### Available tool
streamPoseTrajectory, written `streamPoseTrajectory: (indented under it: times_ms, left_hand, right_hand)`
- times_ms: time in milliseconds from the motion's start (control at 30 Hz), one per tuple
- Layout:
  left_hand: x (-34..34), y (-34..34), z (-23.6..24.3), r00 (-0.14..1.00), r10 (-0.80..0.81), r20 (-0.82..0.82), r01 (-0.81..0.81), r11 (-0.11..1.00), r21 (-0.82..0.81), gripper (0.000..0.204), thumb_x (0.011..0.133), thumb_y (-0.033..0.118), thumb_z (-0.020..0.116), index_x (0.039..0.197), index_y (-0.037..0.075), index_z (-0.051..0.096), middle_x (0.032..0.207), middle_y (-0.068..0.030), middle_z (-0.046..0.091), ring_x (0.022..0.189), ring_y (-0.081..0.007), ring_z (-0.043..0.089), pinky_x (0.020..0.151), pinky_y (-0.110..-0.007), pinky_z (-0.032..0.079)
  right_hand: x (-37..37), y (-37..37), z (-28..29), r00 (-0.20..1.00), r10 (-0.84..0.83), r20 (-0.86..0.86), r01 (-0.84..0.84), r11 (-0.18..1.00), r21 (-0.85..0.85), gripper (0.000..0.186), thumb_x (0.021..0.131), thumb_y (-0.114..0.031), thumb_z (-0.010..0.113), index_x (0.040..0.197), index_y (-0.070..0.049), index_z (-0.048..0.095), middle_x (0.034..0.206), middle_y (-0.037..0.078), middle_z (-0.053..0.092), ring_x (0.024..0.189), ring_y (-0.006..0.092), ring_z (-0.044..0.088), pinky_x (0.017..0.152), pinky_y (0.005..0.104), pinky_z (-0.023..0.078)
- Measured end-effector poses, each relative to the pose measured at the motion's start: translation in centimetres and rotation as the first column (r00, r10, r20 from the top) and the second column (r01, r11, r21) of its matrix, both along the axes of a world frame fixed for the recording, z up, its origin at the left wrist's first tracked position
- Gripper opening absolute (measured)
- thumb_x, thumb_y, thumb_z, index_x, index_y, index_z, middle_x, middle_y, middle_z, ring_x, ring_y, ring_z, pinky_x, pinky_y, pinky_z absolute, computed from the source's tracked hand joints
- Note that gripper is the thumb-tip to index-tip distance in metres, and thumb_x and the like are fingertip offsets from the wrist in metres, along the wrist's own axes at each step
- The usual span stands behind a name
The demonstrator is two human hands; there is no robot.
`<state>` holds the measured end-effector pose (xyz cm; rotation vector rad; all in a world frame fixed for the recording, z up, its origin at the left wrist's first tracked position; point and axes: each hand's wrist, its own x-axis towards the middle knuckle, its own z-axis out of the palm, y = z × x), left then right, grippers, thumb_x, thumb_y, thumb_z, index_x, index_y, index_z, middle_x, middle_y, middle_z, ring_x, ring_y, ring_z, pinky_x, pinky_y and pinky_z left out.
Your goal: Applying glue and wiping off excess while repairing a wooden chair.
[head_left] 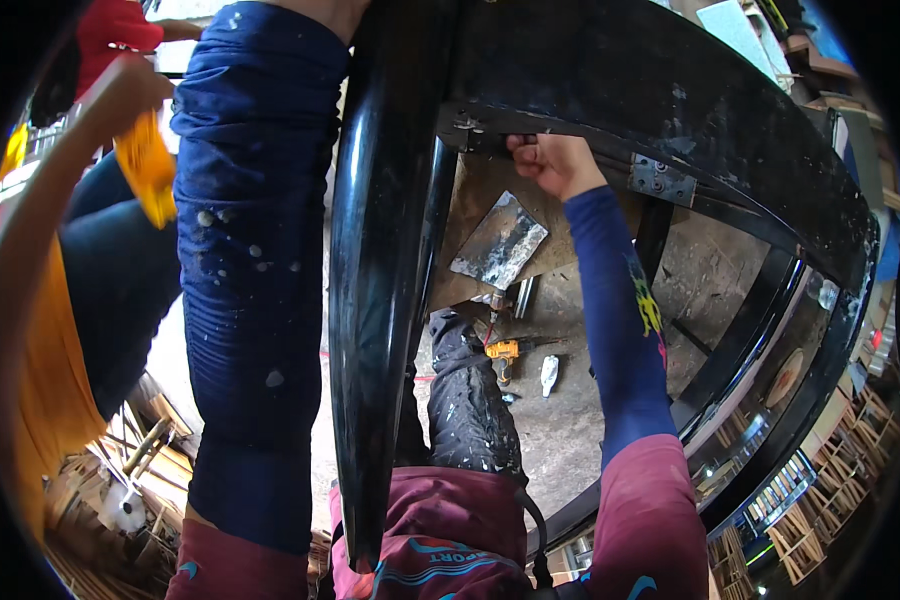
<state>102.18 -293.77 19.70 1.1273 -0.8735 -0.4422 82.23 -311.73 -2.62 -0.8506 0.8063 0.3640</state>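
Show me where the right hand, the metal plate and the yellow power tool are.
Right hand (554,166), head view: middle of the hand.
Metal plate (662,180), head view: middle of its face.
Yellow power tool (503,350), head view: its yellow body.

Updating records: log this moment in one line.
left hand: out of view | right hand: curled at black frame | yellow drill: on floor

Curved frame (610,70): black with pale scuffs
Tapered leg (382,250): glossy black, bluish-white highlights
Left sleeve (255,250): navy blue, pale round spots
Right sleeve (605,300): blue, yellow-green and pink print
Near shirt (430,500): maroon, light-blue print
Trousers (473,410): dark grey, white splatters
Power drill (503,349): yellow-orange and black
Small bottle (549,376): mostly white
Flat sheet (503,245): mottled grey-white, dark smears
Far-left shirt (110,45): red
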Motion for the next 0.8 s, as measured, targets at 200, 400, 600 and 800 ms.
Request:
streamPoseTrajectory:
  times_ms: [200, 400, 600, 800]
  left_hand:
    - [-2.6, -1.6, 1.3, 0.640, 0.412, 0.649, -0.666, 0.719, 0.200, 0.022, 0.086, 0.013, 0.070, 0.099, -0.003, 0.062, 0.100, -0.0139, 0.064, 0.090, -0.0204, 0.063, 0.077, -0.031, 0.050]
    - [-2.4, -1.2, 1.6, 0.840, 0.393, 0.374, -0.524, 0.765, 0.375, 0.020, 0.087, 0.012, 0.071, 0.100, -0.001, 0.063, 0.088, -0.0069, 0.063, 0.083, -0.0156, 0.061, 0.070, -0.030, 0.049]
    - [0.7, 0.3, -1.4, 0.963, 0.030, 0.269, -0.040, 0.999, 0.030, 0.012, 0.092, 0.007, 0.071, 0.102, 0.003, 0.067, 0.092, -0.0088, 0.068, 0.090, -0.0144, 0.067, 0.075, -0.024, 0.055]
    - [1.7, 0.8, -1.7, 0.862, -0.306, -0.405, 0.245, 0.950, -0.196, 0.015, 0.094, 0.007, 0.069, 0.108, 0.004, 0.074, 0.109, -0.0141, 0.070, 0.101, -0.0223, 0.071, 0.089, -0.031, 0.057]
  right_hand:
    - [-0.5, -3.0, 1.1, 0.983, 0.151, -0.104, -0.183, 0.791, -0.584, 0.021, 0.101, -0.027, 0.055, 0.089, -0.012, 0.062, 0.067, 0.001, 0.058, 0.049, 0.0144, 0.050, 0.047, 0.0326, 0.041]
    - [0.0, -0.5, 1.8, 0.544, 0.830, 0.123, 0.550, -0.242, -0.799, 0.019, 0.101, -0.011, 0.053, 0.098, -0.006, 0.071, 0.083, 0.013, 0.072, 0.068, 0.0274, 0.069, 0.060, 0.0344, 0.057]
    - [-0.1, 1.7, -0.8, 0.787, -0.019, 0.617, 0.411, 0.761, -0.501, 0.013, 0.099, -0.001, 0.058, 0.102, 0.002, 0.070, 0.087, 0.013, 0.074, 0.071, 0.0212, 0.073, 0.068, 0.0334, 0.061]
    - [0.2, 1.6, -1.4, 0.739, 0.174, 0.651, 0.425, 0.630, -0.651, 0.012, 0.095, 0.000, 0.064, 0.103, 0.001, 0.072, 0.089, 0.010, 0.075, 0.076, 0.0227, 0.074, 0.071, 0.0316, 0.060]
